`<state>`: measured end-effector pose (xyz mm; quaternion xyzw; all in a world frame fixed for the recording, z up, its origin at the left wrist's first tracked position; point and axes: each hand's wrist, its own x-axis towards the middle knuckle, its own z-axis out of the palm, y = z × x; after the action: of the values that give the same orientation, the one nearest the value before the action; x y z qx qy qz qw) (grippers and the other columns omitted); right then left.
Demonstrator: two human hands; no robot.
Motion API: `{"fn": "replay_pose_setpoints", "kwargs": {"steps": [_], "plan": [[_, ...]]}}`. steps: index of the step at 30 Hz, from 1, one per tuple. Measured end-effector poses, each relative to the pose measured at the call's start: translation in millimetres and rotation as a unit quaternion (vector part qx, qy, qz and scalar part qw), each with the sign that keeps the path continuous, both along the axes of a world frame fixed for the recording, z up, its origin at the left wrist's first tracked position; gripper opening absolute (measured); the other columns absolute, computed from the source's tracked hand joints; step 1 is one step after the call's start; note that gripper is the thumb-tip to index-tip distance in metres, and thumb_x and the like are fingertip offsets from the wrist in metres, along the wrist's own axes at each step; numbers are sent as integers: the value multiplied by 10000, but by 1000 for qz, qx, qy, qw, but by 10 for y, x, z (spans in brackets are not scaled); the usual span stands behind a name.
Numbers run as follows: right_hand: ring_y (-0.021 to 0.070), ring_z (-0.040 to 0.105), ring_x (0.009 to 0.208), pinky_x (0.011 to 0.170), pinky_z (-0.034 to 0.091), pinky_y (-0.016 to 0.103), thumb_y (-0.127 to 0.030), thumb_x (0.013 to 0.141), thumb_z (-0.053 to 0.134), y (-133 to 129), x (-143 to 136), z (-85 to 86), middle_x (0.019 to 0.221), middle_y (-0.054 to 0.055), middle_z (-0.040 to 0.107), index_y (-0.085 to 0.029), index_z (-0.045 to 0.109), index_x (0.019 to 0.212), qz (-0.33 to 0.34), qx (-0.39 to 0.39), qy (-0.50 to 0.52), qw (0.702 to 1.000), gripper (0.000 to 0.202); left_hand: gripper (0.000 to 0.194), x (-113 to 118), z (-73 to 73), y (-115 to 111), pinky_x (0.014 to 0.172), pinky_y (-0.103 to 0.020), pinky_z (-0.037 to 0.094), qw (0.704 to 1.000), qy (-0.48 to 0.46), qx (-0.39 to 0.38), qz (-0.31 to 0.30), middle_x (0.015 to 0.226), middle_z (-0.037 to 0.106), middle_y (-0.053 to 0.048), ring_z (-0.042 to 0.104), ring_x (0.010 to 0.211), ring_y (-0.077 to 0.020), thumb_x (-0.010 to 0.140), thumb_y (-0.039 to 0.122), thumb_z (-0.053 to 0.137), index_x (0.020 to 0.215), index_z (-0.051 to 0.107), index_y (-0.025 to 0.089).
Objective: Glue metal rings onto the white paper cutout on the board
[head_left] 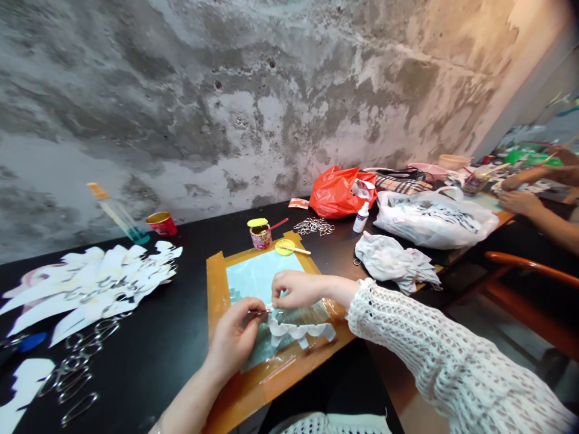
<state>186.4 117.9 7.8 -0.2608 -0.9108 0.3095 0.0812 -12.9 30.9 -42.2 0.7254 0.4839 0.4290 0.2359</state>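
Observation:
A white strip with a scalloped edge [304,333] hangs in front of me above a pale blue sheet [246,274]. My left hand [237,337] pinches its left end between thumb and forefinger, with a thin metal piece showing at the fingertips. My right hand [298,290], in a white knitted sleeve, is closed at the same end, thumb and forefinger together. What those right fingertips hold is too small to make out. A curved metal wire [279,316] shows just below them, against the strip.
Brown tape [216,301] borders the sheet. Behind it stand an open tin [261,236] and a yellow lid [284,247] with a stick; metal loops [314,226] lie beyond. White cutouts [102,280] and wire pieces [75,367] lie left. Bags [436,220] and another person's hands [522,199] are right.

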Motion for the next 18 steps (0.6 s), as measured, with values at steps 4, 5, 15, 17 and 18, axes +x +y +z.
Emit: {"fn": "replay_pose_setpoints", "kwargs": {"steps": [4,5,15,17,18], "plan": [[172,581,896,847,447,274,-194,837,692,15,69,-58,886,50,639,-141,725,846,-40,2,74,996,63,65,17,14,1,753,-255,513,998,-47,-34,23,829,667,-10,636,788,-157,833,236,581,833,637,203],[171,582,909,857,448,275,-193,837,703,12,87,-60,891,49,638,-144,728,869,-45,9,98,994,63,73,22,23,-1,744,-257,516,997,-60,-48,24,826,664,-12,636,780,-160,832,260,595,832,638,201],[170,550,890,866,437,294,-212,841,708,-46,85,-9,905,39,607,-187,731,923,65,173,161,969,88,172,94,123,-10,608,-219,476,973,-172,-157,8,748,632,1,582,674,-136,749,331,700,803,630,184],[167,545,871,844,434,289,-190,846,690,-35,79,-14,905,39,611,-191,736,916,77,186,151,968,84,191,91,124,-9,579,-213,458,966,-189,-175,0,726,620,9,560,638,-124,747,341,707,806,621,181],[164,543,861,833,431,285,-181,846,685,-30,77,-15,902,37,613,-193,738,912,82,190,148,967,85,198,87,123,-10,572,-211,453,963,-197,-183,-5,719,615,11,553,627,-119,745,344,710,808,618,180]]}}
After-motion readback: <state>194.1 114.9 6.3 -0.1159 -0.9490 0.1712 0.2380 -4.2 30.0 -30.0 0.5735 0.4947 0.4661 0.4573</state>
